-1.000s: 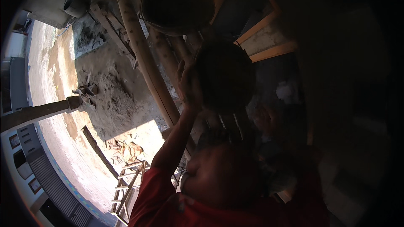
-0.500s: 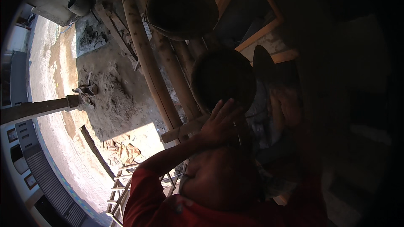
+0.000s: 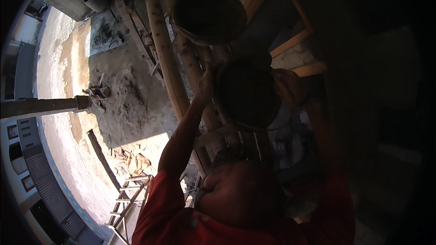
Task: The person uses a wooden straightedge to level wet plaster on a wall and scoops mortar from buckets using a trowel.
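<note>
Neither of my hands is in the picture. Below me stands a person in a red shirt (image 3: 181, 218), seen from above, head (image 3: 240, 195) at the lower middle. This person holds a dark round pan (image 3: 247, 93) overhead. One of their hands (image 3: 208, 79) grips its left rim and the other hand (image 3: 288, 86) its right rim. A second dark round pan (image 3: 209, 13) shows further off at the top, against the poles; what holds it is hidden.
Bamboo scaffold poles (image 3: 165, 59) run diagonally down past the person. Far below on the left lie sunlit ground, a heap of sand (image 3: 122, 104), a wooden ladder frame (image 3: 129, 199) and a concrete beam (image 3: 41, 106). The right side is in deep shadow.
The person's left arm had dropped under the pan half a second ago; it is now stretched up to the pan's left rim. The pan has stayed at about the same height.
</note>
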Action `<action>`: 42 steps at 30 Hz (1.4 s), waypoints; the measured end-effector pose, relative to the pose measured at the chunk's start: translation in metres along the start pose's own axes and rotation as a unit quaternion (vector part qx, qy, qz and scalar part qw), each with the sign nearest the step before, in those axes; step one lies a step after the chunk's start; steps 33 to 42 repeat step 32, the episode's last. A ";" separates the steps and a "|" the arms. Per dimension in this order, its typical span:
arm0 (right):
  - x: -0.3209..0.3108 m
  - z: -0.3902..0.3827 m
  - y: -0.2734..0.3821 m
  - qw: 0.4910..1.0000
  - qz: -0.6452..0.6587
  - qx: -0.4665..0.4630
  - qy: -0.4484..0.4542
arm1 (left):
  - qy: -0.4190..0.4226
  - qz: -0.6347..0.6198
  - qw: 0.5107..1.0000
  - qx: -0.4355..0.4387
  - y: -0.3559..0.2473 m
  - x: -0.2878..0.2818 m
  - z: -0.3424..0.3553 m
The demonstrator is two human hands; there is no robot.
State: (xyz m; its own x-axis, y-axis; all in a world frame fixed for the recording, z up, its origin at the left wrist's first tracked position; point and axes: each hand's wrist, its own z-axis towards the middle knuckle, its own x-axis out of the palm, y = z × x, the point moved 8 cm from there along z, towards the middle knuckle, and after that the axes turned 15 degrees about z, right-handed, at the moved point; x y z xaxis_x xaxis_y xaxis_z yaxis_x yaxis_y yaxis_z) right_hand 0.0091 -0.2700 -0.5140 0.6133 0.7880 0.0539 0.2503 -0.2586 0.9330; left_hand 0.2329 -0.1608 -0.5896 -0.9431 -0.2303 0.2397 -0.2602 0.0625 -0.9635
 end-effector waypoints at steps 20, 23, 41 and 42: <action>0.069 -0.047 0.116 0.650 -0.755 -0.087 0.012 | 0.189 0.149 0.965 0.108 -0.050 0.032 0.046; 0.080 -0.008 0.126 0.605 -0.783 -0.147 0.001 | 0.184 0.090 0.978 0.028 -0.020 0.016 0.063; 0.067 0.010 0.023 0.654 -0.712 0.229 0.112 | 0.120 0.289 0.949 -0.029 0.063 -0.023 0.089; 0.067 0.010 0.023 0.654 -0.712 0.229 0.112 | 0.120 0.289 0.949 -0.029 0.063 -0.023 0.089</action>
